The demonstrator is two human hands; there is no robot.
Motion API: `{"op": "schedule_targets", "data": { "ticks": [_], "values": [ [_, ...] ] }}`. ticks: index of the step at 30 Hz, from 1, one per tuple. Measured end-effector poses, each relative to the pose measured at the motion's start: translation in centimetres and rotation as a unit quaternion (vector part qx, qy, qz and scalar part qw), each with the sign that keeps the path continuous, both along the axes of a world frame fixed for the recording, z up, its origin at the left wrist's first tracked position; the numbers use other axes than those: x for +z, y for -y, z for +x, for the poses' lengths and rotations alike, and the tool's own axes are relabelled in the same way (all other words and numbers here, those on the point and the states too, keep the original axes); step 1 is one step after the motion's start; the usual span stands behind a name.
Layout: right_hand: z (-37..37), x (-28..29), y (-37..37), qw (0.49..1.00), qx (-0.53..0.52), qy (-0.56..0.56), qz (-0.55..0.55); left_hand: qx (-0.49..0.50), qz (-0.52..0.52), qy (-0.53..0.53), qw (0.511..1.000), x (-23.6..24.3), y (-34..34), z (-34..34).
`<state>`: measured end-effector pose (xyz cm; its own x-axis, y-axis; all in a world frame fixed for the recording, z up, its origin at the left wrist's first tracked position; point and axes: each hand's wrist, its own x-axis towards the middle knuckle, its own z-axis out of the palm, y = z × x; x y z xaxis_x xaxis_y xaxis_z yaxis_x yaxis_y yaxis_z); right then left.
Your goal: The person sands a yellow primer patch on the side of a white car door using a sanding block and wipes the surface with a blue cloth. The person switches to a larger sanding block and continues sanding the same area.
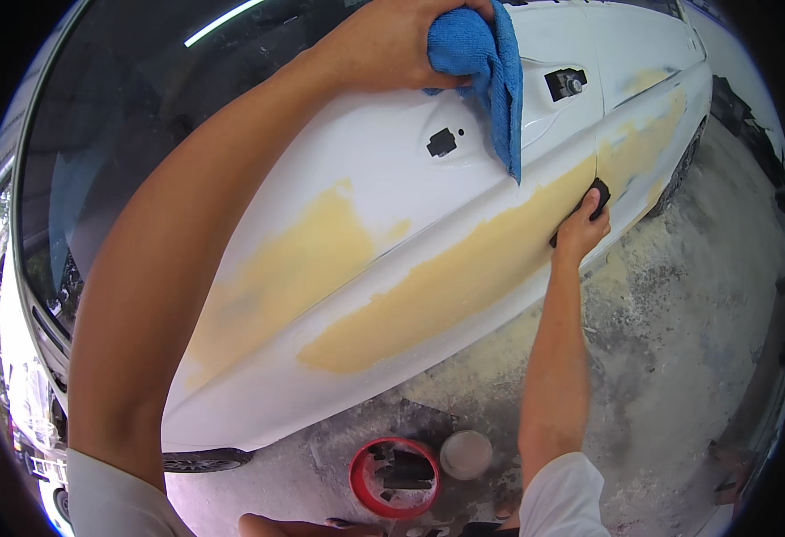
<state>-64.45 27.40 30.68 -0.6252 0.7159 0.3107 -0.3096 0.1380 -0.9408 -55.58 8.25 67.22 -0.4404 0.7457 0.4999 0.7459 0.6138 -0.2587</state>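
My left hand [390,46] is closed around a bunched blue cloth [507,98] near the top of the view, beside the car's dark window. One end of the cloth hangs down over the white door panel [339,152]. Lower and to the right, my right hand [580,231] grips a black sanding block [600,199], flat against the car's side. The block sits over a long tan filler patch [446,291], close to a vertical panel gap. Another tan patch [294,246] lies higher on the panel, to the left.
A red bucket [354,483] with dark pieces inside stands on the stained concrete floor [670,358], beside a round pale container [466,455]. Black handle recesses [441,142] show in the doors. Car wheels [204,462] sit at both ends.
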Motion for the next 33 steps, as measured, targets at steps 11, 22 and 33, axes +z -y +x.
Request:
{"op": "schedule_targets", "data": {
  "ticks": [11,22,33],
  "values": [
    [15.0,-2.8,11.2,0.986,0.126,-0.064,-0.089,0.101,0.007,-0.023,0.995,-1.1,0.2,-0.1],
    [29.0,-4.0,21.8,0.97,0.227,-0.072,0.044,0.144,0.048,0.071,0.986,-0.1,-1.0,0.5],
    [13.4,-1.4,10.3,0.999,0.031,0.016,-0.016,0.113,0.058,0.056,0.99,-0.5,-1.1,0.7]
  ]
}}
